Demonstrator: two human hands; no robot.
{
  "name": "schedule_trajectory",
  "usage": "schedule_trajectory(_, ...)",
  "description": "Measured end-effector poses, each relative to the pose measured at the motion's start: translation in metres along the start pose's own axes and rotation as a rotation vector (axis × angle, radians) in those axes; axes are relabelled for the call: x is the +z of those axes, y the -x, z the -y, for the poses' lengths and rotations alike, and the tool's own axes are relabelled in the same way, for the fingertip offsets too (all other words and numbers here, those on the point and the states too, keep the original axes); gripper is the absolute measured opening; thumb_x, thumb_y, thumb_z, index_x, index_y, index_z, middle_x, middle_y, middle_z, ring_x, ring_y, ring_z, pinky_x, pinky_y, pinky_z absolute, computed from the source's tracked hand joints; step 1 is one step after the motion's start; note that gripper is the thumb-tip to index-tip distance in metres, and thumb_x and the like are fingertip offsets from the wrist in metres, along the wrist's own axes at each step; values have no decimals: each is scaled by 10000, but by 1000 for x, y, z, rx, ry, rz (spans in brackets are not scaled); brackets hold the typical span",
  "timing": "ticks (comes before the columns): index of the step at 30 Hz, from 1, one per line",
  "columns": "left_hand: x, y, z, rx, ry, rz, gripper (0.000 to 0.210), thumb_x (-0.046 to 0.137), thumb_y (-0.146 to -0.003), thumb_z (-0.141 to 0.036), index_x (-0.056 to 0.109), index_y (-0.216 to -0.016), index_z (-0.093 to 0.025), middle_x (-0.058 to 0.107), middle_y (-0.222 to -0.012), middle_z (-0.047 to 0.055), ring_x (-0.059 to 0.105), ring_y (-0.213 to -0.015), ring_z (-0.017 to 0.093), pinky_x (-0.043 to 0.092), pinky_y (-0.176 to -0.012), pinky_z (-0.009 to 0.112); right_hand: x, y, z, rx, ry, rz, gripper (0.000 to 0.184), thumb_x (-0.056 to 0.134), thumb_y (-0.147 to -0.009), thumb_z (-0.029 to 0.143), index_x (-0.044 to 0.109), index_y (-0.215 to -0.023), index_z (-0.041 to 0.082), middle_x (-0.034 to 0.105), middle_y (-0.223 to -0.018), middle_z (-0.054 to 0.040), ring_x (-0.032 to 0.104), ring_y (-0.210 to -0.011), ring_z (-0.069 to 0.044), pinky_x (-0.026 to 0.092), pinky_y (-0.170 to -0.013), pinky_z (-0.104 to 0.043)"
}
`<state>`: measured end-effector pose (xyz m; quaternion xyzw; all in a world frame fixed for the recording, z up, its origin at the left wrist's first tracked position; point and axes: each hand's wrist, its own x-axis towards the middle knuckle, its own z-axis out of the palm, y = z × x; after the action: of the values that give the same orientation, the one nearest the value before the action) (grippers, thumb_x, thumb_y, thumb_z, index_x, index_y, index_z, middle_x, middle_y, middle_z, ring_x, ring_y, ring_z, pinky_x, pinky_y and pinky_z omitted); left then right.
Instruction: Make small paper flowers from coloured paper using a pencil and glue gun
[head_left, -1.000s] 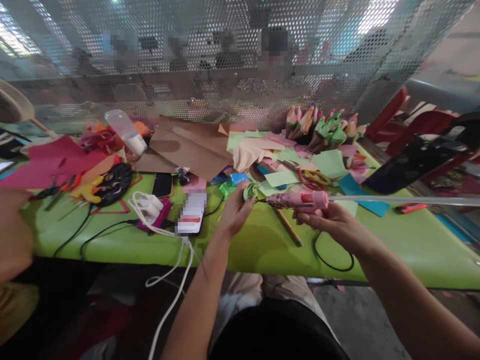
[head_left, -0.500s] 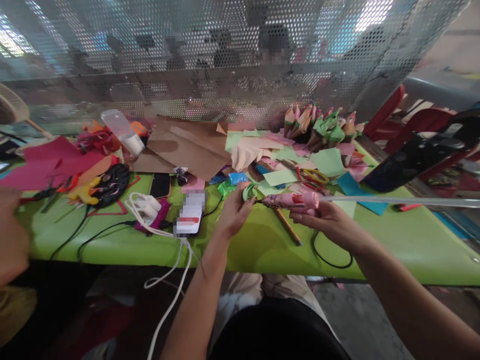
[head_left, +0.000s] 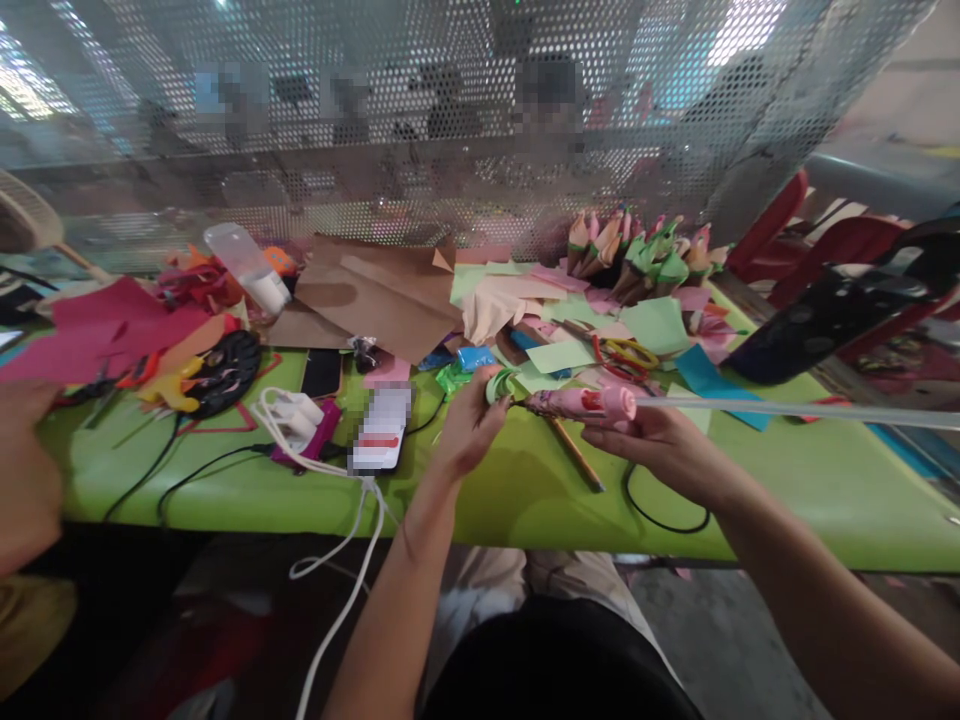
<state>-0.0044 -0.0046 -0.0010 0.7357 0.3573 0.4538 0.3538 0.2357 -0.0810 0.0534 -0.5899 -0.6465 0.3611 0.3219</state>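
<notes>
In the head view, my left hand [head_left: 466, 430] pinches a small rolled piece of green paper [head_left: 499, 384] over the green table [head_left: 495, 510]. My right hand [head_left: 649, 440] is wrapped round a pink hot glue gun [head_left: 574, 402], its nozzle aimed left at the green paper. From the back of the gun a long clear glue stick [head_left: 795, 407] runs out to the right. The nozzle tip sits beside the paper; whether the two touch I cannot tell. Below the gun a pencil [head_left: 577, 455] lies on the table.
A phone [head_left: 381, 425] with white cables and a charger [head_left: 298, 415] lies left of my hands. Behind are brown paper [head_left: 375, 290], green sheets, scissors [head_left: 630, 352] and paper flower cones [head_left: 652, 255]. A dark bottle [head_left: 795, 325] leans at right. Another person's arm [head_left: 26, 480] shows at left.
Both hands keep nearly the same place, with the glue gun at the green paper. The glue stick's far end has dipped slightly. The other person's arm at left has shifted a little.
</notes>
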Motion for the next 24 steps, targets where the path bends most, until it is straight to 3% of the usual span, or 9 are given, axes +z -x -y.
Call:
schedule_trajectory(8, 0, 1, 0, 4, -24, 9, 193, 538, -968, -292, 599, -1138, -224, 627, -932, 13, 552, -821, 182, 459, -791, 307, 0, 0, 8, -32, 68, 10, 579, 679, -805, 736, 500, -574, 236, 377, -545, 33, 343, -518, -128, 259, -477, -278)
schedule_trajectory(16, 0, 0, -1, 49, -13, 16, 202, 511, -975, -308, 586, -1142, -224, 624, -974, 29, 563, -863, 193, 439, -819, 316, 3, 1, 10, -66, 63, 0, 492, 671, -842, 693, 636, -696, 225, 538, -640, 9, 496, -602, -166, 399, -564, -293)
schedule_trajectory(21, 0, 0, -1, 25, -9, 13, 195, 509, -974, -323, 583, -1122, -220, 595, -927, 15, 533, -832, 183, 427, -794, 306, 2, 1, 8, -58, 119, -37, 587, 653, -824, 734, 477, -585, 227, 372, -563, 40, 353, -532, -123, 280, -493, -272)
schedule_trajectory(24, -1, 0, -1, 13, -7, 7, 197, 519, -972, -320, 585, -1128, -220, 586, -914, 9, 519, -817, 177, 423, -782, 302, 1, 1, 7, -41, 117, -16, 600, 627, -829, 767, 488, -603, 229, 344, -566, 46, 321, -526, -118, 263, -488, -271)
